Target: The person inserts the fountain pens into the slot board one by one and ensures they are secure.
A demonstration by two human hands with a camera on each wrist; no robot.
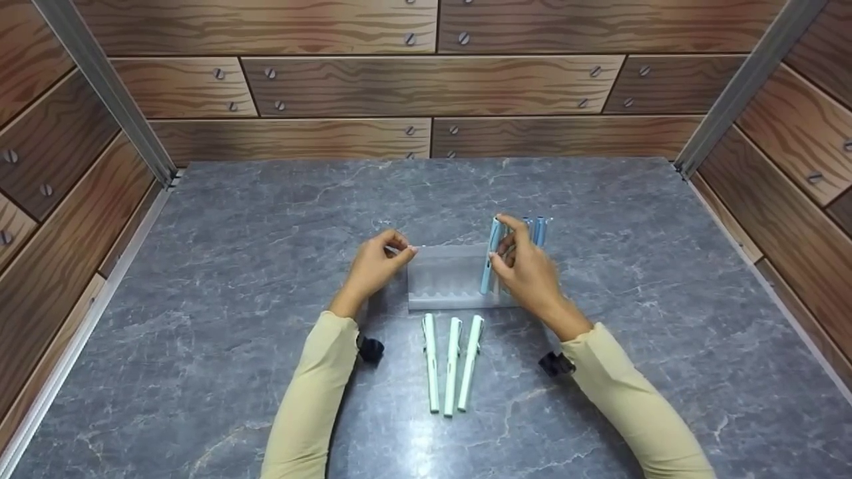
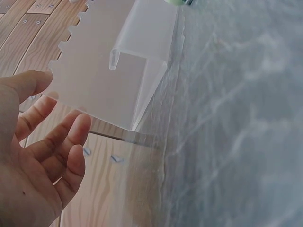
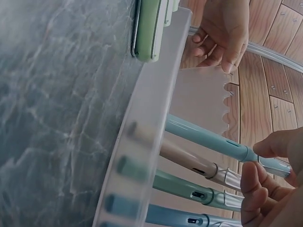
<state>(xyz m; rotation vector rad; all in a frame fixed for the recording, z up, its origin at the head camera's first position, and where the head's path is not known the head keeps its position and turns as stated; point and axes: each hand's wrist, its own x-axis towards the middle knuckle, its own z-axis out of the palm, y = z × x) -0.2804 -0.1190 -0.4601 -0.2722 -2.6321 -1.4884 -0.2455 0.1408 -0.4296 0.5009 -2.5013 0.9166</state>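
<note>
A clear frosted pen stand [image 1: 442,269] with a scalloped top edge stands on the table. My left hand [image 1: 377,266] pinches its upper left corner between thumb and index finger, the other fingers curving loosely below. With thumb and fingertips my right hand [image 1: 530,274] holds a light blue pen [image 3: 203,134] near its capped end. That pen leans in the stand, its lower end at the front ledge. Beside it in the stand lie a beige pen [image 3: 187,160], a green pen [image 3: 177,187] and a blue pen [image 3: 170,215]; in the head view my right hand partly hides them.
Three pale green pens [image 1: 452,366] lie side by side on the grey marbled table [image 1: 266,266], just in front of the stand. Wood-patterned panels [image 1: 426,86] surround the table at the back and both sides.
</note>
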